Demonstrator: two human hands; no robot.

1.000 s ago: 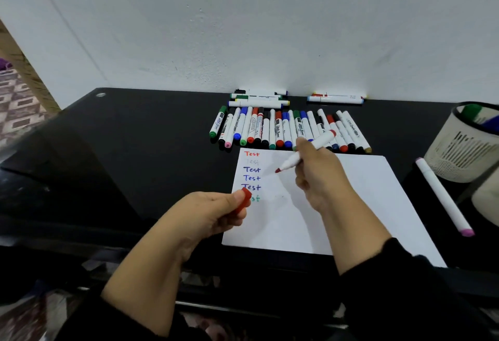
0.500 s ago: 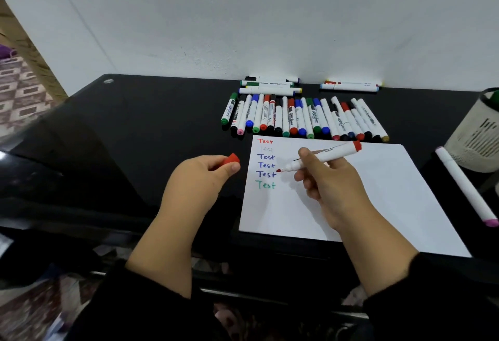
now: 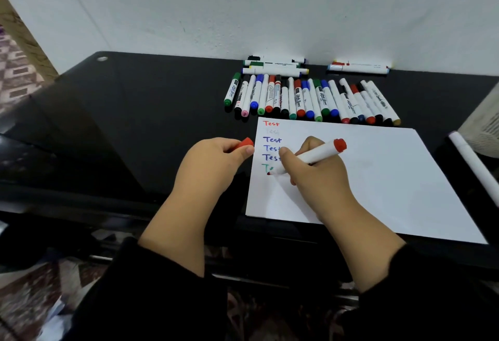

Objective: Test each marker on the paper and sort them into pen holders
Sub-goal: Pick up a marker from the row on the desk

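My right hand [image 3: 316,170] grips an uncapped red marker [image 3: 313,155] with a white barrel. Its tip touches the white paper [image 3: 378,178] just below the green word, under a column of "Test" words in red, faint grey, blue and green. My left hand [image 3: 213,162] pinches the marker's red cap [image 3: 245,143] left of the paper, above the black table [image 3: 135,124]. A row of several capped markers [image 3: 310,100] lies just beyond the paper's far edge. My right hand covers part of the written words.
Two small groups of markers [image 3: 275,66] [image 3: 357,68] lie against the white wall. A white mesh pen holder [image 3: 483,124] stands at the right edge, with a long white marker [image 3: 472,162] lying beside it. The table's front edge is close to my forearms.
My right hand has lowered the red marker from above the paper until its tip meets the sheet below the green word. My left hand with the cap has shifted slightly right, towards the paper.
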